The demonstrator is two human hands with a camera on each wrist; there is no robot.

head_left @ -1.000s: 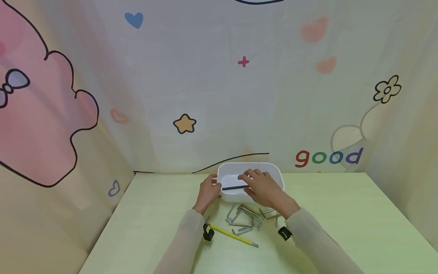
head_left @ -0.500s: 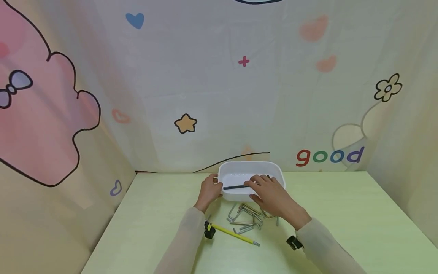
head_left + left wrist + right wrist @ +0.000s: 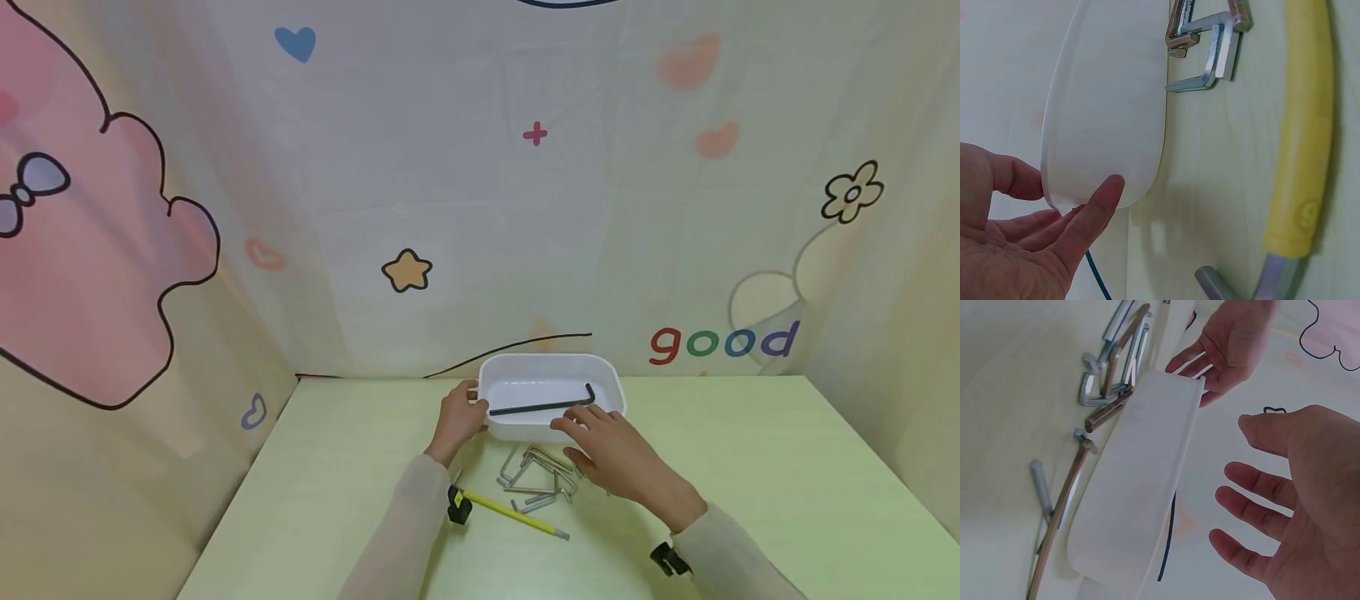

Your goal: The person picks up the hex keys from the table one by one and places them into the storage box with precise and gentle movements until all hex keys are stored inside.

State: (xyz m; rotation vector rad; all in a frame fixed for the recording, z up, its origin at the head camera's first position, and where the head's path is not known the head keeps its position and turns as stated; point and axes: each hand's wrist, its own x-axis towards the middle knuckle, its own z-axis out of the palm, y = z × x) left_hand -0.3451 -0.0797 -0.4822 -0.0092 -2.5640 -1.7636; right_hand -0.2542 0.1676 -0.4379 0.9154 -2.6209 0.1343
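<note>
While the left hand (image 3: 457, 418) pinches the left end of the white bin (image 3: 517, 432), fingers bent around it, the right hand (image 3: 618, 450) isn't holding anything. Its fingers are loose, slightly bent and spread apart, and the right wrist view shows a gap between them and the bin. From the head view it's over by the near right corner. The black key (image 3: 536, 407) is in the bin, lying lengthwise, with its short bent end on the right pointing toward the back.

Just in front of the bin there's a messy heap of silver and brassy keys (image 3: 528, 491) on the pale green table (image 3: 337, 500), some crossing each other. Closer to the person is a yellow rod (image 3: 517, 514) with silver ends, lying at a slant, left end near the left wrist. Behind everything hangs a cloth (image 3: 465, 167) with cartoon prints, plus "good" in coloured letters on the right.
</note>
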